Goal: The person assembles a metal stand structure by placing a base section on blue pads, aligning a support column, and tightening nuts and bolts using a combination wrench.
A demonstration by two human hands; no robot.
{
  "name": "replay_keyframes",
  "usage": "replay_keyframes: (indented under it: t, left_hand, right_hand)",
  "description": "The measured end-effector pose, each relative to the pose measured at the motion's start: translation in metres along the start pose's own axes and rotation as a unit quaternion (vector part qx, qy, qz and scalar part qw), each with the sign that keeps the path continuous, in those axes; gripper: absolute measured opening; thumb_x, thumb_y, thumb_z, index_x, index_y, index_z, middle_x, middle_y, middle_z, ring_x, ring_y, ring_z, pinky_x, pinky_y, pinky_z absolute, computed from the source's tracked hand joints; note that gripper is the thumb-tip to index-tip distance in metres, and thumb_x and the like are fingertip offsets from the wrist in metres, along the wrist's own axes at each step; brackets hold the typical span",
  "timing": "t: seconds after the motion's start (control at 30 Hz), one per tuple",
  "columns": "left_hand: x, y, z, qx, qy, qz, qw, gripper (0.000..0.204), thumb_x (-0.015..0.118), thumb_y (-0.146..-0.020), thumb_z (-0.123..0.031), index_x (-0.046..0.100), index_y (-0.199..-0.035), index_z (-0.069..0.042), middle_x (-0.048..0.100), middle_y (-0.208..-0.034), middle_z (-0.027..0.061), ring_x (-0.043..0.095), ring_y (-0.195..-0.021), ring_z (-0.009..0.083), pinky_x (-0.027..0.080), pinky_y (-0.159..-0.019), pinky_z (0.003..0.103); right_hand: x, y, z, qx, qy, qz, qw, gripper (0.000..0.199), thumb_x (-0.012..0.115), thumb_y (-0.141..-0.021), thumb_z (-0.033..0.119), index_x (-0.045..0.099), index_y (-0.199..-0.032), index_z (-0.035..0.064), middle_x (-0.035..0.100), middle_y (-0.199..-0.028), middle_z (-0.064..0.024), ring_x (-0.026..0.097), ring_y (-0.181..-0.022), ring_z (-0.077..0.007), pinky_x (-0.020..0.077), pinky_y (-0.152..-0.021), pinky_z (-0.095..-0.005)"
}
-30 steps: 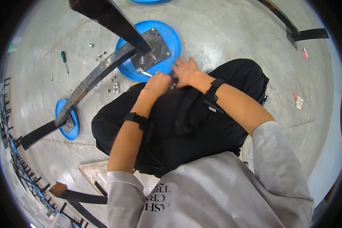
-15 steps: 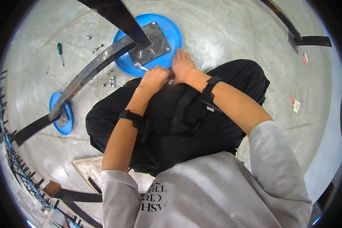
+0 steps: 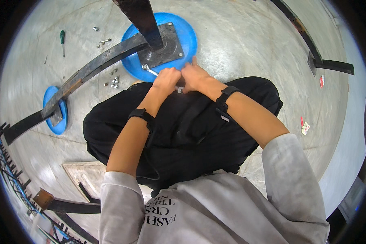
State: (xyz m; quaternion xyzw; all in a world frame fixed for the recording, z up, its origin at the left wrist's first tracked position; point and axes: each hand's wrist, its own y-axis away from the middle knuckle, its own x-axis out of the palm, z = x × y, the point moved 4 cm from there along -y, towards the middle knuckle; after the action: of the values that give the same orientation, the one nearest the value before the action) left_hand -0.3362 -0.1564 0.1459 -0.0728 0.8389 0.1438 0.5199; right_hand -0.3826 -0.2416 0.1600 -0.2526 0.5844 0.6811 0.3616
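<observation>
In front of me is a round blue disc (image 3: 131, 61) with a black square metal plate (image 3: 173, 42) on it, bolted at its corners. A black steel beam (image 3: 144, 22) rises from the plate. My left hand (image 3: 166, 81) is closed around the handle of a silver ratchet wrench (image 3: 150, 70). The wrench head sits at the plate's near left corner. Close beside it, my right hand (image 3: 194, 77) lies at the disc's near right rim, one finger raised and the thumb apart, next to the wrench's handle end. Its other fingers are partly hidden.
A curved steel bar (image 3: 97, 63) runs left from the plate to a smaller blue disc (image 3: 49, 96). On the floor at the left lie a green-handled screwdriver (image 3: 62, 38), several silver sockets (image 3: 115, 83) and a bolt (image 3: 105, 40). Another steel frame (image 3: 301, 30) stands far right.
My right hand has shifted slightly nearer the left, its fingers less straight along the disc's rim. The wrench stays at the same plate corner in my left hand. The whole view has shifted a little.
</observation>
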Motion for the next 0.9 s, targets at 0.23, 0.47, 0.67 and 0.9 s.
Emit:
replay_keyframes:
  t: [0.23, 0.47, 0.67, 0.9]
  left_hand:
    - [-0.003, -0.007, 0.002, -0.015, 0.005, -0.010, 1.000, 0.019, 0.070, -0.053, -0.009, 0.060, -0.066, 0.002, 0.060, -0.075, 0.0203, 0.060, -0.072, 0.0368, 0.049, -0.066, 0.042]
    - [-0.015, -0.015, 0.001, -0.029, -0.012, -0.001, 1.000, 0.024, 0.073, -0.054, -0.015, 0.061, -0.067, 0.001, 0.060, -0.071, 0.0198, 0.061, -0.068, 0.0353, 0.050, -0.064, 0.041]
    - [-0.011, -0.020, 0.009, -0.084, 0.017, 0.007, 0.996, 0.028, 0.075, -0.055, -0.020, 0.063, -0.071, 0.000, 0.061, -0.070, 0.0195, 0.061, -0.071, 0.0350, 0.049, -0.067, 0.042]
    - [-0.011, -0.034, 0.019, -0.128, 0.088, -0.013, 0.988, 0.029, 0.074, -0.060, -0.027, 0.066, -0.078, -0.006, 0.064, -0.080, 0.0170, 0.061, -0.077, 0.0343, 0.049, -0.070, 0.042]
  right_hand:
    - [-0.005, 0.000, -0.004, -0.018, -0.064, -0.034, 0.997, 0.043, 0.077, -0.053, 0.032, 0.066, -0.079, -0.0007, 0.063, -0.082, -0.0183, 0.060, -0.085, -0.0333, 0.0265, -0.103, -0.0439]
    - [-0.011, -0.008, -0.012, -0.060, -0.013, -0.069, 0.996, 0.037, 0.077, -0.050, 0.029, 0.067, -0.074, 0.0026, 0.064, -0.078, -0.0147, 0.062, -0.079, -0.0301, 0.0436, -0.085, -0.0392]
    - [-0.032, -0.010, -0.011, -0.099, 0.035, -0.074, 0.992, 0.024, 0.076, -0.057, 0.020, 0.068, -0.076, 0.0074, 0.066, -0.084, -0.0093, 0.063, -0.082, -0.0253, 0.0500, -0.071, -0.0332]
    - [-0.040, -0.022, -0.019, -0.121, 0.055, -0.144, 0.981, 0.014, 0.069, -0.061, 0.017, 0.067, -0.072, 0.0090, 0.064, -0.077, -0.0118, 0.062, -0.075, -0.0298, 0.0498, -0.066, -0.0383]
